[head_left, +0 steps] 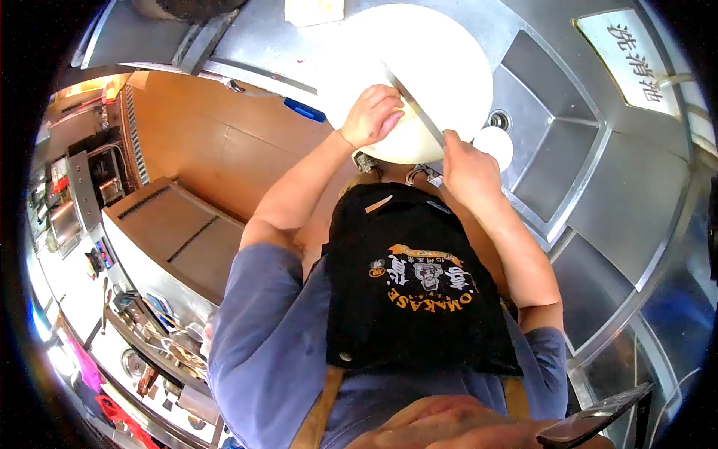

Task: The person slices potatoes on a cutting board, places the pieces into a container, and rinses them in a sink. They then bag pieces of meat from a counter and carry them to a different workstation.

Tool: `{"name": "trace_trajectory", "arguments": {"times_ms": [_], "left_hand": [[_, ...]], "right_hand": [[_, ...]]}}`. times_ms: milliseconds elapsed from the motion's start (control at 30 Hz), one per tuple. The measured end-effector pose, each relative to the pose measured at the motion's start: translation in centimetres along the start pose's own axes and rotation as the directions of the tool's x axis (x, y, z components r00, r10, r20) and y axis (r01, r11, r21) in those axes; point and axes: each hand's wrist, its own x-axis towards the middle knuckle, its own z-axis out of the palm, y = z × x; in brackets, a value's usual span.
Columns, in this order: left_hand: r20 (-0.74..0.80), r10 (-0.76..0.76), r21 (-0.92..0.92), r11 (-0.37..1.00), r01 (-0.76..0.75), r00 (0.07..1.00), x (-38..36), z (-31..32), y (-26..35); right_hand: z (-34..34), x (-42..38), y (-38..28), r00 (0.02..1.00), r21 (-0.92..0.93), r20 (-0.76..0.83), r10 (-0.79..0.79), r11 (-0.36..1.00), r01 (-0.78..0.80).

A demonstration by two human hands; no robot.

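A round white cutting board [441, 56] lies at the counter's edge. On it, my left hand [374, 116] presses down with curled fingers on a pale yellow piece of food [404, 120], mostly covered by the fingers. Its kind cannot be made out in the bright glare. My right hand [471, 170] is closed around the handle of a knife [416, 107]. The long blade slants across the board, right beside the left fingertips and the food.
Right of the board is a steel sink [550, 131] with a drain, and a small white round dish [493, 144] stands between them. A white slab [314, 10] with yellowish bits lies at the back. A blue object [304, 110] sits by the counter edge. Shelves with utensils line the left.
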Motion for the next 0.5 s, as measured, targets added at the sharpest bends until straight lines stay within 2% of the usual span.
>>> {"name": "trace_trajectory", "arguments": {"times_ms": [133,333,500], "left_hand": [[-0.001,-0.010,-0.049,0.999,0.009,1.000,0.0,0.0,-0.3],[0.000,-0.066,-0.078,0.995,0.065,0.998,0.1,-0.1,-0.8],[-0.022,-0.122,-0.087,0.989,0.120,0.992,-0.2,0.1,-1.1]], "right_hand": [[0.0,-0.2,-0.6,1.000,-0.034,0.011,0.001,0.999,-0.001],[-1.1,2.1,-2.0,0.984,-0.094,0.174,0.048,0.995,-0.032],[0.0,4.1,-1.8,0.982,-0.067,0.186,0.032,0.998,-0.020]]}}
